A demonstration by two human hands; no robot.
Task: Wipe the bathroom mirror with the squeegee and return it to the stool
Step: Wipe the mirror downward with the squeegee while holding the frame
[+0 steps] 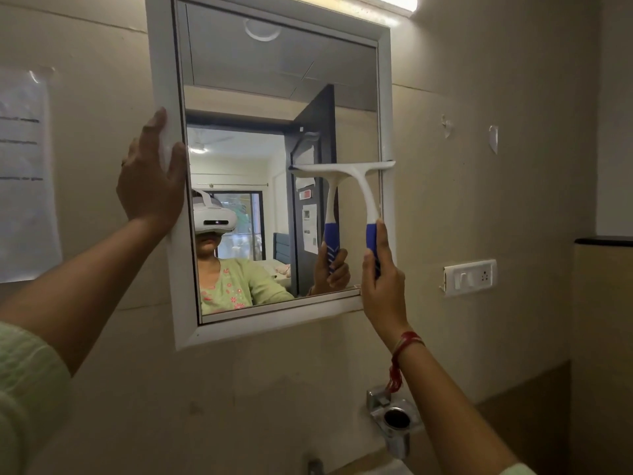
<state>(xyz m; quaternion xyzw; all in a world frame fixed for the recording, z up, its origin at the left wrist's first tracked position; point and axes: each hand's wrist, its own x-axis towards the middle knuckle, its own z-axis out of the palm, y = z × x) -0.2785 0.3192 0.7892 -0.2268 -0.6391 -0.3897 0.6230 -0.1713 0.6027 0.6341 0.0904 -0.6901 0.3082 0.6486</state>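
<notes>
A white-framed mirror (pixel 274 80) hangs on the beige wall. My right hand (pixel 382 279) grips the blue handle of a white squeegee (pixel 363 190), whose blade lies flat against the glass on the right half, about mid-height, reaching the right frame. My left hand (pixel 150 176) is pressed on the mirror's left frame edge, fingers wrapped around it. The stool is out of sight.
A paper sheet (pixel 24 173) is taped to the wall at the left. A white switch plate (pixel 471 276) sits right of the mirror. Below, a chrome tumbler holder (pixel 395 423) is fixed to the wall above a basin edge. A tube light (pixel 394 1) runs above the mirror.
</notes>
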